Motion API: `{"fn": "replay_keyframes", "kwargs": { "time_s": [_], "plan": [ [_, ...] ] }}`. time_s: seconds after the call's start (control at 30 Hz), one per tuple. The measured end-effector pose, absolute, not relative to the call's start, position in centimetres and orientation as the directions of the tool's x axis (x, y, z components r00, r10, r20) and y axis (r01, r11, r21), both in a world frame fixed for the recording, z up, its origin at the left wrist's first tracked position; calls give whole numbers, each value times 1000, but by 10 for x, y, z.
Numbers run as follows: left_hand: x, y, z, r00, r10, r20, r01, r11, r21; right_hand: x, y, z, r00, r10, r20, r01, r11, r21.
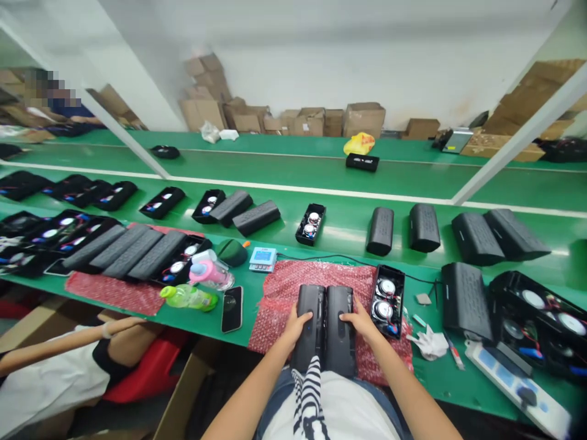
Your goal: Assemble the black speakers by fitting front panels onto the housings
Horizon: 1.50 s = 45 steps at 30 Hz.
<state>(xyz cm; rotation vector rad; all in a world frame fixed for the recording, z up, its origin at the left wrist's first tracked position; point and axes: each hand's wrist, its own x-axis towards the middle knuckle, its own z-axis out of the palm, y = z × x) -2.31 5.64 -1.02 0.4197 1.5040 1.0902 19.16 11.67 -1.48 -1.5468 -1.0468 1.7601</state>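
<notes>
Two black speaker housings stand side by side at the table's front edge, close to my body, over red bubble wrap (275,287). My left hand (297,324) grips the left speaker housing (312,324) from its outer side, thumb on the upper face. Around the outer side of the right speaker housing (339,342) my right hand (360,319) is closed the same way, thumb on top. The fingers beneath are hidden. Just right of my right hand lies an open speaker shell (387,299) with two round drivers showing.
Along the green conveyor lie more speaker shells (312,223). A phone (232,309), a green bottle (189,297) and a small scale (263,259) are left; crumpled tissue (430,342) and a power strip (518,385) right. A co-worker's arm (68,345) is at far left.
</notes>
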Motion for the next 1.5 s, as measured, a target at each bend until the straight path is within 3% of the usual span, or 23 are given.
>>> {"fn": "replay_keyframes", "kwargs": {
  "time_s": [0.3,0.77,1.13,1.33,1.5],
  "plan": [
    [-24,54,-22,-285,794,-537,-312,453,835,191,117,-14,-245,787,-566,16,-581,-814],
    [-30,62,-18,-272,736,-619,-294,549,782,186,122,-9,-132,816,-563,68,-560,-826],
    [-28,64,-14,-256,762,-594,-199,560,804,186,124,-16,-56,810,-584,68,-581,-811],
    [-26,66,-10,-185,726,-663,-260,614,745,190,125,-14,-70,813,-578,68,-574,-816],
    [-23,65,-5,-206,751,-627,-238,583,777,192,123,-11,-114,830,-547,70,-542,-837]
  ]
}}
